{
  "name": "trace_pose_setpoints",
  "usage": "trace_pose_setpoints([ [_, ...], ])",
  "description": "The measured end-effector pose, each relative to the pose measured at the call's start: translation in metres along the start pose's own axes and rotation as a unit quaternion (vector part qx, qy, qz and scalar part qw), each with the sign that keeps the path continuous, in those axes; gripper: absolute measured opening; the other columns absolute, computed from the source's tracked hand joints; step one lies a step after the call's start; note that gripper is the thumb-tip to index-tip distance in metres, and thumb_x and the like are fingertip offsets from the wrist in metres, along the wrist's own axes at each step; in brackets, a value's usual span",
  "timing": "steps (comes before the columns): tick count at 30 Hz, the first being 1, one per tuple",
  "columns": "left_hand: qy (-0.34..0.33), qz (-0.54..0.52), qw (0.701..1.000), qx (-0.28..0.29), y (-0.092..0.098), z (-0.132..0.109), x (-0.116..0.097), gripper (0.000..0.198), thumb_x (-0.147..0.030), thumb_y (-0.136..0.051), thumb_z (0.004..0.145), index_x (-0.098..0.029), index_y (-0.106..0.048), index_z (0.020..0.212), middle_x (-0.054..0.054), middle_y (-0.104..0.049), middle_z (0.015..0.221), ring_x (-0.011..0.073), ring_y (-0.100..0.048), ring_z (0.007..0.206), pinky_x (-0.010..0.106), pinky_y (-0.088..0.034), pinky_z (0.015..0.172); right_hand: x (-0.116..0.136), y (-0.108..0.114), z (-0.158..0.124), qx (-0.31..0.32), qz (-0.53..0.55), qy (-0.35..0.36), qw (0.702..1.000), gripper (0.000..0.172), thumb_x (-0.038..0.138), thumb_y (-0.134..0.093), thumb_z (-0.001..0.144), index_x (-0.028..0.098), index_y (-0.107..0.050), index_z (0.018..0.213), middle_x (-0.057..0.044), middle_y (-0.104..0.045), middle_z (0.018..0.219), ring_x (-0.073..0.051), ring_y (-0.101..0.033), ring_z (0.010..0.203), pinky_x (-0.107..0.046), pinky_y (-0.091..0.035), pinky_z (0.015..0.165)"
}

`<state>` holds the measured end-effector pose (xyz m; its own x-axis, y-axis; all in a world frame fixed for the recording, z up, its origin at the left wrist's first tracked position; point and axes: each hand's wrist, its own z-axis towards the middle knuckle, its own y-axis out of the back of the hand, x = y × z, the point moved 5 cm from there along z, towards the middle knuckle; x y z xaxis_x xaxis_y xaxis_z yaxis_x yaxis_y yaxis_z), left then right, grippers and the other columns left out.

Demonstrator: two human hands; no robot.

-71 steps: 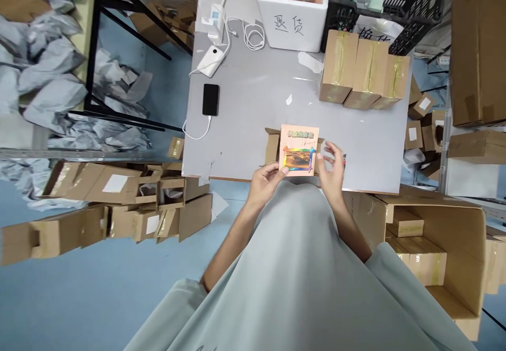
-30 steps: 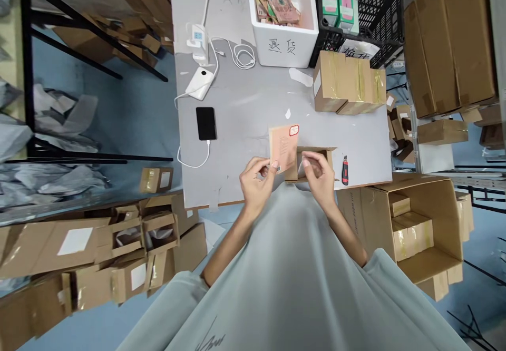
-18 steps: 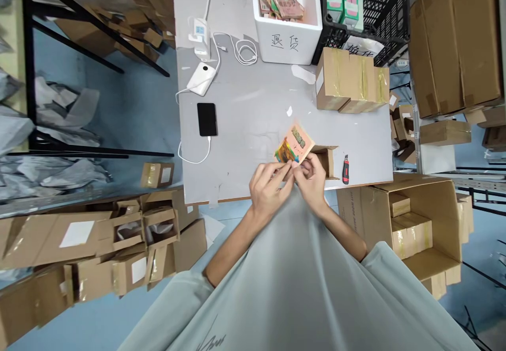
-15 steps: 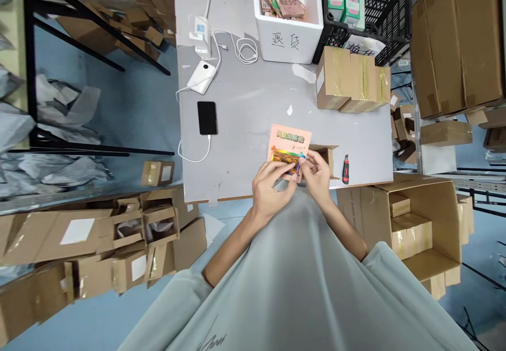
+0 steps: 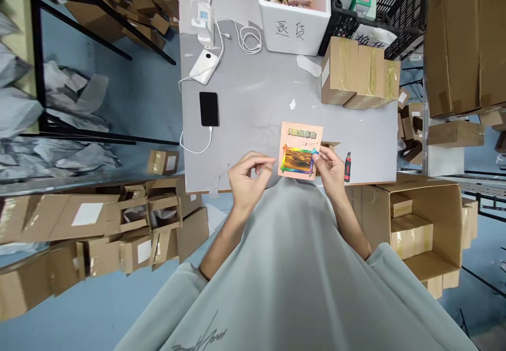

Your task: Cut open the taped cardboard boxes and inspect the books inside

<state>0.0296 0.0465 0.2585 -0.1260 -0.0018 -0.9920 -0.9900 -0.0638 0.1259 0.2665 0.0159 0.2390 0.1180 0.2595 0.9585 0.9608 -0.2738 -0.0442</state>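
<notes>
A small pink booklet (image 5: 300,136) with lettering along its top and a shiny, rainbow-edged picture is held up at the table's front edge. My right hand (image 5: 331,169) grips its right side, with the thumb over the cover. To the left of the booklet is my left hand (image 5: 251,179), apart from it, thumb and forefinger pinched together. Whatever may be between those fingertips is too small to make out. Behind my right hand, an open cardboard box (image 5: 330,144) is mostly hidden. A red and black box cutter (image 5: 347,167) lies to its right.
On the grey table (image 5: 245,103) are a black phone (image 5: 209,109), a white power bank (image 5: 204,67) and cables. At the back stand a white bin (image 5: 294,29) holding booklets, a black crate (image 5: 403,3) and taped cartons (image 5: 340,71). A large open carton (image 5: 371,214) is at the right.
My left hand has come off the booklet and moved left, uncovering the picture on the cover. My right hand still holds the booklet, now slightly farther right in view.
</notes>
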Motion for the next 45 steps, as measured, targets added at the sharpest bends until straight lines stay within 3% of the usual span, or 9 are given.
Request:
trace_pose_setpoints([
  [10,0.013,-0.023,1.0,0.002,-0.006,0.002,-0.004,0.01,-0.023,-0.08,0.089,-0.025,-0.088,0.084,0.003,-0.077,0.079,0.0161,-0.063,0.072,0.031,-0.047,0.066,-0.001,0.001,0.005,0.029,0.004,0.002,1.0,0.05,0.068,-0.087,0.095,0.027,-0.08,0.124,-0.009,-0.088,0.129,-0.031,-0.083,0.125,-0.049,-0.068,0.113],
  [20,0.094,-0.039,0.995,0.009,-0.014,0.009,0.011,0.018,-0.032,-0.079,0.091,-0.024,-0.084,0.076,0.005,-0.079,0.082,0.0195,-0.071,0.081,0.033,-0.054,0.075,0.001,0.006,0.007,0.044,0.009,-0.015,0.999,0.051,0.07,-0.086,0.095,0.028,-0.08,0.123,-0.008,-0.088,0.126,-0.031,-0.083,0.125,-0.051,-0.067,0.115],
  [23,0.119,-0.06,0.991,0.003,-0.016,0.01,0.019,0.012,-0.032,-0.079,0.089,-0.024,-0.088,0.086,0.005,-0.08,0.088,0.0183,-0.069,0.079,0.033,-0.054,0.074,0.002,0.007,0.008,0.052,0.011,-0.02,0.998,0.05,0.07,-0.086,0.094,0.029,-0.08,0.123,-0.007,-0.088,0.126,-0.031,-0.083,0.124,-0.051,-0.068,0.114],
  [25,0.141,-0.079,0.987,0.02,-0.018,0.009,0.024,0.019,-0.04,-0.078,0.09,-0.024,-0.089,0.09,0.006,-0.079,0.09,0.0174,-0.065,0.076,0.032,-0.051,0.07,0.002,0.006,0.008,0.055,0.013,-0.026,0.998,0.051,0.071,-0.086,0.094,0.029,-0.08,0.123,-0.007,-0.088,0.126,-0.031,-0.083,0.124,-0.051,-0.068,0.113],
  [30,0.193,-0.111,0.964,0.144,-0.033,0.002,0.03,0.043,-0.06,-0.087,0.086,-0.021,-0.08,0.069,0.006,-0.071,0.076,0.0196,-0.062,0.074,0.033,-0.049,0.067,-0.006,0.005,0.012,0.05,0.008,-0.026,0.998,0.054,0.072,-0.085,0.094,0.029,-0.08,0.125,-0.008,-0.088,0.126,-0.031,-0.083,0.123,-0.051,-0.068,0.114],
  [33,0.208,-0.105,0.963,0.138,-0.038,-0.004,0.032,0.039,-0.058,-0.093,0.081,-0.022,-0.082,0.074,0.005,-0.072,0.08,0.0197,-0.063,0.076,0.032,-0.05,0.068,-0.013,0.004,0.015,0.042,-0.009,-0.019,0.999,0.054,0.072,-0.082,0.096,0.029,-0.079,0.13,-0.009,-0.087,0.126,-0.03,-0.084,0.119,-0.049,-0.069,0.11],
  [39,0.12,-0.012,0.991,0.06,-0.035,-0.005,0.03,0.034,-0.051,-0.088,0.088,-0.022,-0.079,0.073,0.002,-0.068,0.075,0.0154,-0.054,0.069,0.031,-0.045,0.065,0.01,0.006,0.003,-0.088,-0.174,0.133,0.972,0.041,0.059,-0.07,0.108,0.028,-0.078,0.132,-0.014,-0.077,0.143,-0.03,-0.072,0.138,-0.048,-0.065,0.115],
  [41,0.077,0.029,0.996,0.029,-0.033,-0.005,0.027,0.034,-0.049,-0.086,0.091,-0.023,-0.078,0.072,0.001,-0.066,0.073,0.0147,-0.051,0.066,0.031,-0.042,0.063,0.018,-0.004,-0.004,-0.058,-0.203,0.145,0.967,0.037,0.057,-0.066,0.112,0.028,-0.079,0.131,-0.013,-0.076,0.141,-0.028,-0.072,0.137,-0.046,-0.066,0.114],
  [45,-0.021,0.082,0.996,0.009,-0.036,-0.009,0.017,0.029,-0.044,-0.082,0.097,-0.025,-0.08,0.076,0.002,-0.068,0.075,0.0173,-0.058,0.071,0.033,-0.046,0.068,0.015,-0.031,-0.014,0.03,-0.165,0.078,0.983,0.048,0.065,-0.077,0.103,0.031,-0.075,0.138,-0.012,-0.073,0.147,-0.027,-0.075,0.13,-0.039,-0.071,0.1],
])
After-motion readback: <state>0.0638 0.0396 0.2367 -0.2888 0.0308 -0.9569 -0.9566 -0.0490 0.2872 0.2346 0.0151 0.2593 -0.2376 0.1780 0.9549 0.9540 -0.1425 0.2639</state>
